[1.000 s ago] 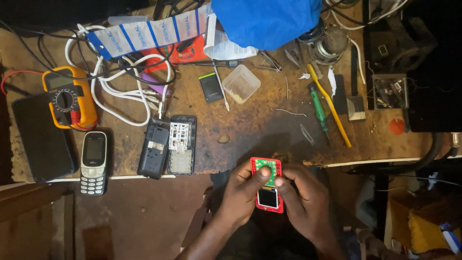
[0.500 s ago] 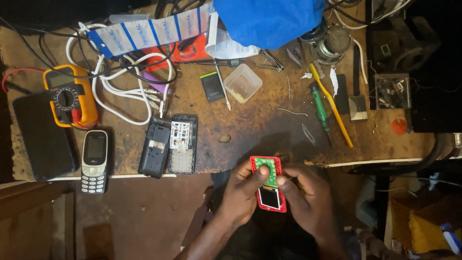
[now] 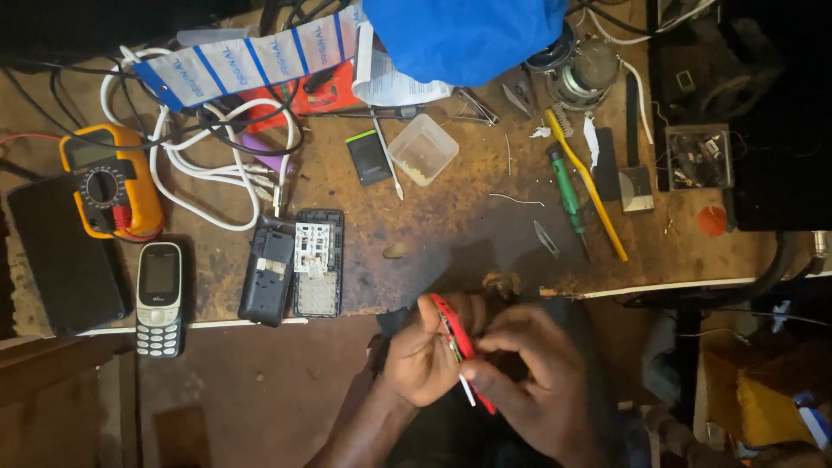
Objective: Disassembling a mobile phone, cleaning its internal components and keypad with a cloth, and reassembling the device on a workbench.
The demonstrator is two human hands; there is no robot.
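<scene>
We are looking down on a small phone-repair workbench point(image 3: 451, 243), its worn brown wooden top stained and scratched. At nine o'clock sits an orange-cased multimeter point(image 3: 111, 182) beside a grey keypad phone point(image 3: 159, 298); near centre lie two opened phone shells point(image 3: 293, 263). Towards two o'clock rest a green-handled screwdriver point(image 3: 568, 186) and a yellow toothbrush point(image 3: 586, 178), with white tangled cables point(image 3: 204, 160) at eleven.

Bare bench patch point(image 3: 451, 234) between opened phone point(image 3: 317, 262), screwdriver point(image 3: 568, 186).

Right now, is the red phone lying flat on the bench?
No, both hands, left and right, hold the red phone edge-on below the bench edge.
</scene>
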